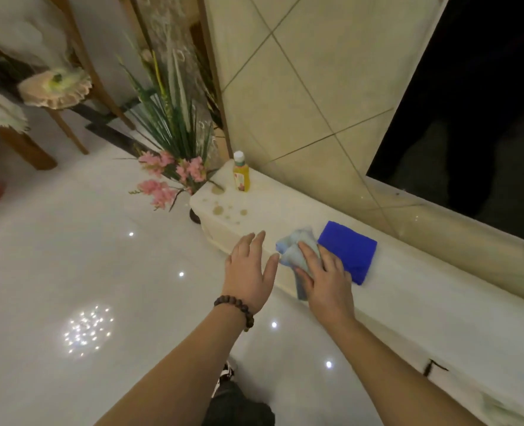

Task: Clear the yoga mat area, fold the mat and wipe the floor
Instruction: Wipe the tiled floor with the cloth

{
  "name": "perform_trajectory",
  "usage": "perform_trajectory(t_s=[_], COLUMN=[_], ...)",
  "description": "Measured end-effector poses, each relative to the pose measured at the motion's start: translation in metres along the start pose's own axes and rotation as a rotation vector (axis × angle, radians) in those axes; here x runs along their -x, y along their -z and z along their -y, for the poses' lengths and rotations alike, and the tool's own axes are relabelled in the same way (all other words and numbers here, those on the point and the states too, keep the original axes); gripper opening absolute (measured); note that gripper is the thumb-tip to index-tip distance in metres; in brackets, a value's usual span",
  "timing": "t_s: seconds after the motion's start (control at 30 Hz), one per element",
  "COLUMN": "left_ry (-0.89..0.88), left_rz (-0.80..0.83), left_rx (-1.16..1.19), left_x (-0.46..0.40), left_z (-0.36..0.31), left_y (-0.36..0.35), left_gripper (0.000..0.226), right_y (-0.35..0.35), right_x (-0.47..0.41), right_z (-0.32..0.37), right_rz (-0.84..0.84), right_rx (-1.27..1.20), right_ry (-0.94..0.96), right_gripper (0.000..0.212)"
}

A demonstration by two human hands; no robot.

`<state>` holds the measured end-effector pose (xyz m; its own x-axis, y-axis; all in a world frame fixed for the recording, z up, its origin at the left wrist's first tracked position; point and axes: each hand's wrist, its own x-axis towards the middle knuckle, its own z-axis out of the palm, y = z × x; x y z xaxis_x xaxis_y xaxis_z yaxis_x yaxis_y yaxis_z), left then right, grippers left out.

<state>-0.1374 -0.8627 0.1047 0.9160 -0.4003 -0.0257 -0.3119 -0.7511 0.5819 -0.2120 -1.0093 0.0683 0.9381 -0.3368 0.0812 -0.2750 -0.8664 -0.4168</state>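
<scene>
A crumpled light blue cloth [294, 247] lies on a low white ledge [408, 290] along the tiled wall. My right hand [325, 278] grips this cloth, fingers and thumb curled over it. A folded dark blue cloth [351, 250] lies just right of it on the ledge. My left hand [251, 269], with a bead bracelet on the wrist, hovers open beside the ledge's edge, holding nothing. No yoga mat is in view.
A small yellow bottle [241, 173] stands at the ledge's far end, with brownish spill spots [220, 207] near it. A vase of pink flowers and green leaves [174, 167] sits on the glossy white floor [85, 256]. Wooden chairs [64, 96] stand at back left.
</scene>
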Motion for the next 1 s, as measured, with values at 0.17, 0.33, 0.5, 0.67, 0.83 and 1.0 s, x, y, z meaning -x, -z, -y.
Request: perform_trajectory(t_s=[0.17, 0.33, 0.5, 0.67, 0.83, 1.0], left_ry=[-0.189, -0.138, -0.258, -0.347, -0.407, -0.590], left_rz=[0.162, 0.344, 0.399, 0.515, 0.531, 0.477], left_rx=[0.300, 0.517, 0.497, 0.384, 0.336, 0.094], left_x=[-0.072, -0.132, -0.173, -0.209, -0.246, -0.276], left_z=[0.018, 0.018, 0.002, -0.017, -0.024, -0.010], left_y=[0.033, 0.041, 0.044, 0.044, 0.039, 0.032], left_gripper=[0.051, 0.035, 0.028, 0.028, 0.032, 0.028], right_y=[-0.008, -0.011, 0.013, 0.045, 0.058, 0.062], right_x=[-0.054, -0.083, -0.109, -0.156, -0.207, -0.233], right_z=[0.045, 0.057, 0.037, 0.000, -0.034, -0.039], right_rz=[-0.087, -0.111, -0.073, -0.088, 0.134, 0.163], right_rx=[-0.038, -0.168, -0.418, -0.460, -0.453, -0.502], right_ry=[-0.074, -0.136, -0.214, -0.173, -0.037, -0.019], right_gripper=[0.053, 0.064, 0.069, 0.056, 0.025, 0.019])
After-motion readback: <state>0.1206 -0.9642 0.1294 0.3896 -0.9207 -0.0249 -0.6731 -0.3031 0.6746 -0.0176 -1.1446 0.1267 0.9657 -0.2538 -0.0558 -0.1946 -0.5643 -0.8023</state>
